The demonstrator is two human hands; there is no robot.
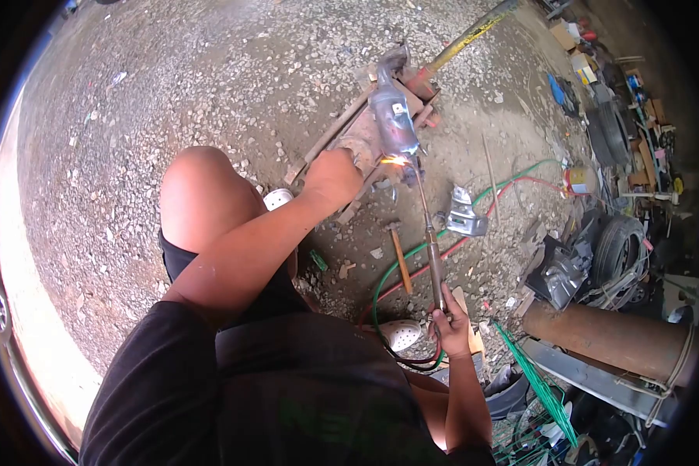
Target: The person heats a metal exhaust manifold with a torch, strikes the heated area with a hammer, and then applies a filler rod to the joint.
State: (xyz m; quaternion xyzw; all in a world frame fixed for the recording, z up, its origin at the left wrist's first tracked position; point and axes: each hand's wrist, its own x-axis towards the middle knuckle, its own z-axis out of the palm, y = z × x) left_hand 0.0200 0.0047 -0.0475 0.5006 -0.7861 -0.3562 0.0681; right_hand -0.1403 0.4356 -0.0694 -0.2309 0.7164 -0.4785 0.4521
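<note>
My right hand [449, 322] is wrapped round the handle of a long metal torch [435, 264]. From the torch tip a bright orange flame meets the lower end of a silvery metal canister [394, 120]. The canister lies on a rusty metal jack [359, 138] with a yellow and red bar. My left hand [335, 177] is closed beside the jack, just left of the flame; what it grips, if anything, is hidden.
A hammer [401, 260] and a bent metal shield [464, 213] lie on the gravel. Green and red hoses [493, 194] run to the right. Tires [618, 248], a rusty cylinder [606, 342] and clutter line the right side.
</note>
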